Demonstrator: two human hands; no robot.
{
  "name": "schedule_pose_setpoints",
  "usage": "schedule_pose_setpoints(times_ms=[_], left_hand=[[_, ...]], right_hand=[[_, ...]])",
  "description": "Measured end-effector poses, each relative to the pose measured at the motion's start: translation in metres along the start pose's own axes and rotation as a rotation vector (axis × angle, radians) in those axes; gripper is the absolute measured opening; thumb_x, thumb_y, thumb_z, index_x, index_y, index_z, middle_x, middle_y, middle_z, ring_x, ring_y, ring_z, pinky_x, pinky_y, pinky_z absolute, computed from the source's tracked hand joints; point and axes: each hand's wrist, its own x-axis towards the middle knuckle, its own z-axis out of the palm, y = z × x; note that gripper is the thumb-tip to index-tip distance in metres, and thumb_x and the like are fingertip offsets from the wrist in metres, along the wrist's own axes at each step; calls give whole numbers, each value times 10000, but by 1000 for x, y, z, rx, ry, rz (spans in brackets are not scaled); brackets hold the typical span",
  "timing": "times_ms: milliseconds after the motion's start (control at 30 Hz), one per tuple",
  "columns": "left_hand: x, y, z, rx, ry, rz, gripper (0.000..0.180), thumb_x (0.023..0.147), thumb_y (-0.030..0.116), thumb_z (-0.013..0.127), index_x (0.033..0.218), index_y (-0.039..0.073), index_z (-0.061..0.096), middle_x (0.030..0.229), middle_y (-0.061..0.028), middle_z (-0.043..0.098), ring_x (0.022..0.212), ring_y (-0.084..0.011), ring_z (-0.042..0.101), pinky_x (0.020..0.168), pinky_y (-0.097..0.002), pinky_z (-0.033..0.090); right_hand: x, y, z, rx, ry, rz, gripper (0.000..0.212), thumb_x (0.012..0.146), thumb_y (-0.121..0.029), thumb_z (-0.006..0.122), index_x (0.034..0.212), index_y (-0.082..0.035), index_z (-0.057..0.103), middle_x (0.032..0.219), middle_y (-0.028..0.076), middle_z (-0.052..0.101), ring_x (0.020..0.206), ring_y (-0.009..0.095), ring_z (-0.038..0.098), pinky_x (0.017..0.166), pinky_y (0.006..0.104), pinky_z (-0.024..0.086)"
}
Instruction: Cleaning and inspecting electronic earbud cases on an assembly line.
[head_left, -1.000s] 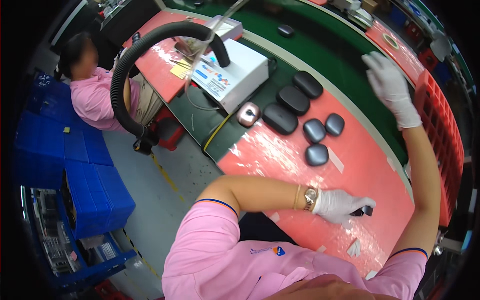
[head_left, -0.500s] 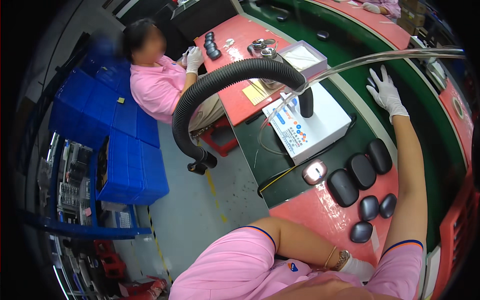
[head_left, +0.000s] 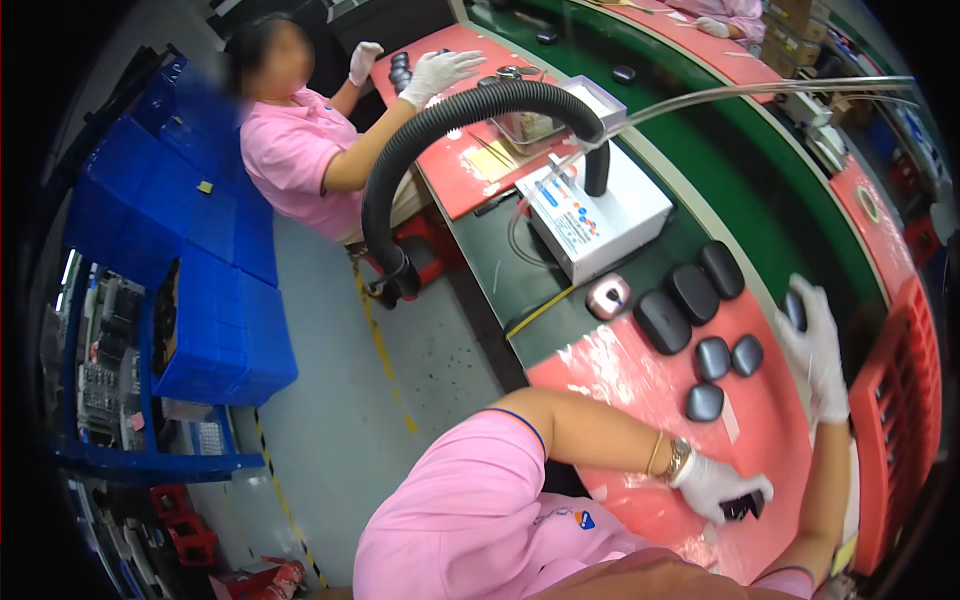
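My right hand [head_left: 820,350], in a white glove, grips a small dark rounded case [head_left: 795,311] beside the green conveyor belt's near edge. In my left hand [head_left: 712,484], also gloved and below a wristwatch, is a small glossy black piece [head_left: 742,506] whose kind I cannot make out. The hand curls round it over the pink mat [head_left: 590,385]. Three small dark cases [head_left: 712,358] lie between my arms, with three larger black cases [head_left: 664,322] just beyond. A pinkish, shiny case [head_left: 608,297] sits left of these.
A white box-shaped machine [head_left: 600,215] with a black corrugated hose [head_left: 470,105] stands ahead. The green belt [head_left: 690,130] runs along the right side. A red plastic crate [head_left: 895,390] borders my right arm. A co-worker [head_left: 305,150] in pink sits at the far left, near blue bins [head_left: 225,330].
My right hand has drawn back from the belt toward me, bringing a dark case. My left hand has come forward over the mat, showing the black piece. The co-worker's hands have moved apart.
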Motion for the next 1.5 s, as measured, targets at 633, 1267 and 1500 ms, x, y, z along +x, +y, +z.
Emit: schedule_pose_setpoints(times_ms=[633, 1267, 1500], left_hand=[[-369, 121, -56, 201, 1009, -1077, 636, 727, 10, 657, 1265, 171, 358, 857, -86, 556, 625, -157, 587, 544, -307, 501], [-451, 69, -166, -674, 1646, -219, 376, 868, -30, 542, 1212, -30, 390, 1186, -259, 542, 956, -304, 623, 663, -265, 556], [-384, 73, -107, -1113, 1227, 118, 294, 915, -2, 506, 1186, -85, 425, 1268, -203, 440, 874, -180, 519, 715, -258, 461]], right_hand=[[-152, -24, 48, -117, -46, 67, 660, 819, -246, 701, 1368, -47, 393, 1274, 188, 476, 1165, 360, 472, 977, 395, 402], [-342, -67, -20, 37, 323, 723, 437, 969, -212, 487, 1374, -61, 420, 1362, 118, 465, 1225, 239, 467, 1021, 352, 371], [-352, -74, -29, 138, 431, 753, 406, 981, -178, 461, 1356, -22, 436, 1341, 134, 494, 1227, 212, 477, 1035, 325, 354]])
